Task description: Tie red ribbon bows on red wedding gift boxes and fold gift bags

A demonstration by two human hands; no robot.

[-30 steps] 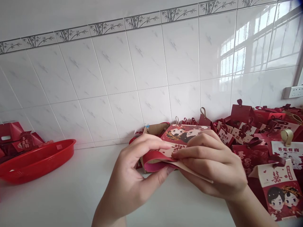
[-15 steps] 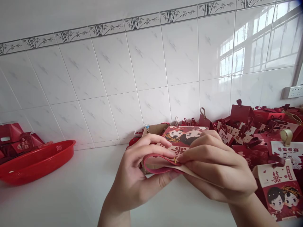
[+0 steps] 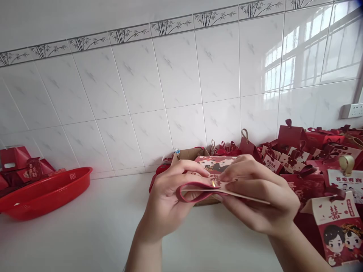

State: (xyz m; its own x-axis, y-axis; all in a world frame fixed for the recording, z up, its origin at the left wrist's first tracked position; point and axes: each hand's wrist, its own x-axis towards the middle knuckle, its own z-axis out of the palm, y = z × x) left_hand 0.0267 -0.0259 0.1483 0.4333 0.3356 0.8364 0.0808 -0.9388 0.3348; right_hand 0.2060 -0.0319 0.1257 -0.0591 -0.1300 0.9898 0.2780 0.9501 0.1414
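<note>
Between my hands is a red and cream paper gift box (image 3: 204,163), printed with cartoon faces, its top edge turned toward me. A dark red ribbon loop (image 3: 180,195) stands out from that edge to the left, beside a small gold fastener (image 3: 213,184). My left hand (image 3: 163,202) curls around the loop, fingertips near the fastener; its thumb tip is partly hidden behind the ribbon. With closed fingers, my right hand (image 3: 262,196) pinches the flat top edge of the box.
Many finished-looking red gift boxes (image 3: 337,226) crowd the counter (image 3: 113,226) on the right. Behind my hands stands an open cardboard box (image 3: 193,153). A red plastic basket (image 3: 56,194) lies at left, near more red boxes (image 3: 14,158). White wall tiles rise behind.
My left thumb has shifted from under the box's edge to behind the ribbon loop. The loop has moved slightly right, and the box's printed face shows less. The fastener stays between my hands.
</note>
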